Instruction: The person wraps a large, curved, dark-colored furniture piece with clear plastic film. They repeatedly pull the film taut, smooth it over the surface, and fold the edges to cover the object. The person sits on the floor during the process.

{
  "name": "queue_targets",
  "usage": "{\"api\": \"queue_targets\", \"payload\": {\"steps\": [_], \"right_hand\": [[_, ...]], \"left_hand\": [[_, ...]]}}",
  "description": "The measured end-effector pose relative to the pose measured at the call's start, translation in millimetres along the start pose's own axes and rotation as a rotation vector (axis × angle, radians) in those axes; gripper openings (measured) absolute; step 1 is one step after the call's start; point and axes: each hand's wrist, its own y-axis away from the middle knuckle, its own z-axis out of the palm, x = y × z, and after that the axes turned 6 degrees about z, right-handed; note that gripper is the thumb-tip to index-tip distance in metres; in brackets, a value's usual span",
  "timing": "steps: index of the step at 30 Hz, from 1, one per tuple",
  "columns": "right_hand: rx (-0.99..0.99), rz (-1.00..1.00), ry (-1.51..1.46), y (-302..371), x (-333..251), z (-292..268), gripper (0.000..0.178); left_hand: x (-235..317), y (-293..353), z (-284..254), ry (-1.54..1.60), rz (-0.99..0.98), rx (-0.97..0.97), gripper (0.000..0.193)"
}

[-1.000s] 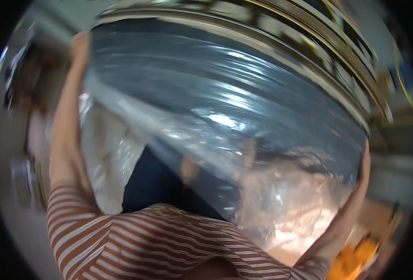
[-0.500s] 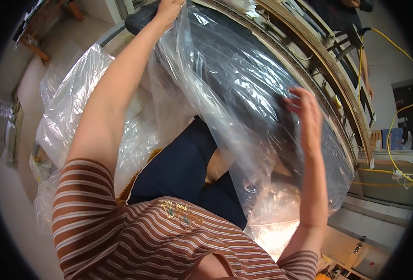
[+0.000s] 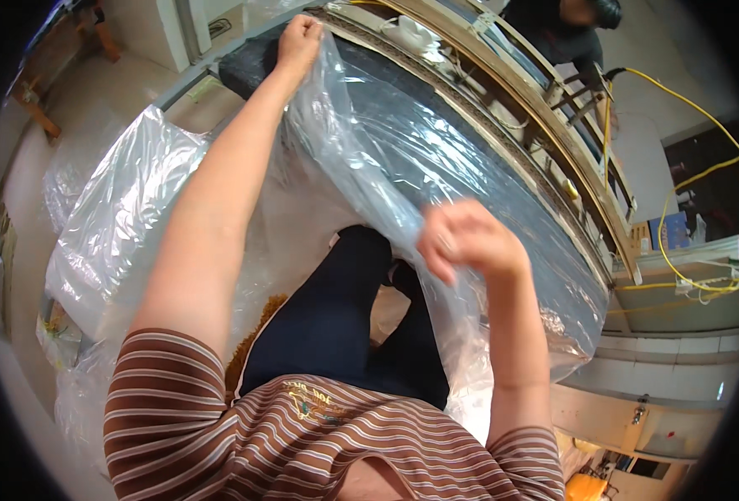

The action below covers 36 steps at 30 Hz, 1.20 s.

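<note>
A big sheet of clear plastic film (image 3: 369, 159) lies draped over a dark padded panel (image 3: 470, 192) that leans against a wooden frame. My left hand (image 3: 298, 42) is stretched far up and grips the film's top edge at the panel's corner. My right hand (image 3: 470, 242) is lower and closer, fingers closed on the film's edge in front of my legs. The film hangs loose between the two hands and bunches toward the floor.
More crumpled clear plastic (image 3: 119, 234) is piled on the floor at my left. A wooden frame (image 3: 545, 125) runs along the panel's far side. Another person (image 3: 566, 25) in dark clothes stands at the top right. Yellow cables (image 3: 678, 192) hang at right.
The film covered most of the view a second ago. My left hand stays at the panel's top corner; my right hand has come from the far right to the film's near edge, which has dropped lower.
</note>
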Motion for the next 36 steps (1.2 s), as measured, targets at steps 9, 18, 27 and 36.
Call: {"api": "queue_targets", "payload": {"steps": [9, 18, 27, 36], "right_hand": [[0.703, -0.287, -0.008, -31, 30, 23, 0.054], [-0.012, 0.080, -0.120, 22, 42, 59, 0.024], [1.218, -0.877, 0.008, 388, 22, 150, 0.014], [2.117, 1.640, 1.875, 613, -19, 107, 0.030]], "left_hand": [[0, -2, 1, -0.264, 0.084, 0.046, 0.021], [10, 4, 2, -0.330, 0.102, 0.067, 0.019], [-52, -22, -12, -0.459, 0.125, -0.020, 0.032], [-103, -53, -12, -0.473, 0.103, -0.269, 0.034]]}}
